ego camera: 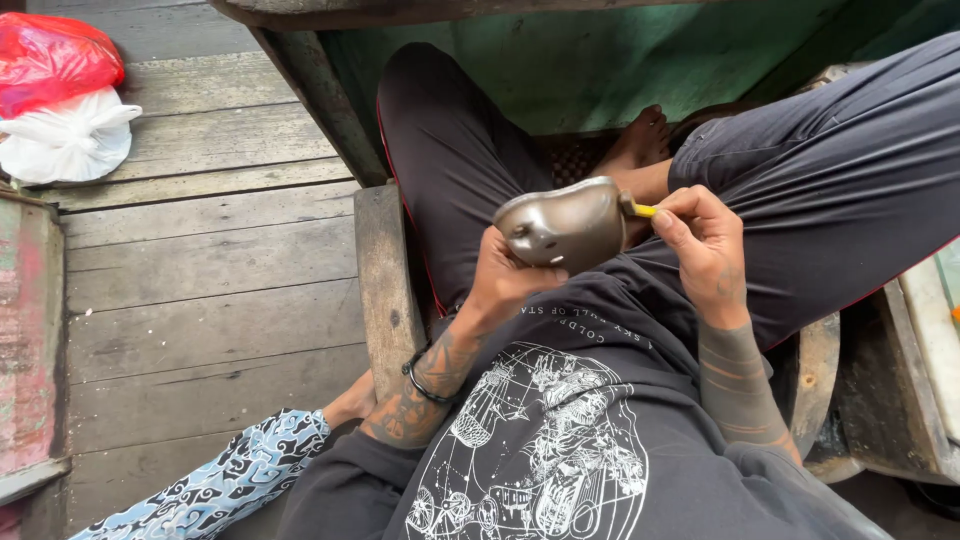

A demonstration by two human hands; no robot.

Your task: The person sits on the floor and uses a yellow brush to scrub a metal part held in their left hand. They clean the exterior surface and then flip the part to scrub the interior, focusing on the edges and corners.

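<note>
Seated person, legs crossed, view straight down into the lap.

Left hand (505, 272): fingers clenched round the near underside of a rounded grey-brown shell (562, 225), a smooth, dull, bowl-like piece, metal or wood I cannot tell. It is held up above the lap, between the knees, tipped so its right edge faces the other hand. That grip looks meant to steady the piece and present the edge for work.

Right hand (705, 245): fingers pinched on a small yellow tool (643, 210), only its end showing. The tip touches the shell's right edge. The short pinch near the tip suggests fine control rather than force. What kind of tool it is stays hidden by the fingers.

Black bracelet (420, 380) on the left wrist. Dark trousers (840, 180), dark printed shirt (560, 450). A bare foot (640, 140) rests far, against a green panel (560, 70).

Left of the person: grey plank floor (200, 270). In the far left corner, a red bag (50, 55) lying on a white bag (70, 140), well apart from the hands. Near left, a blue-and-white patterned sleeve (230, 480), belonging to another person, touching the seat's edge. A worn wooden beam (385, 280) runs beside the left thigh.
</note>
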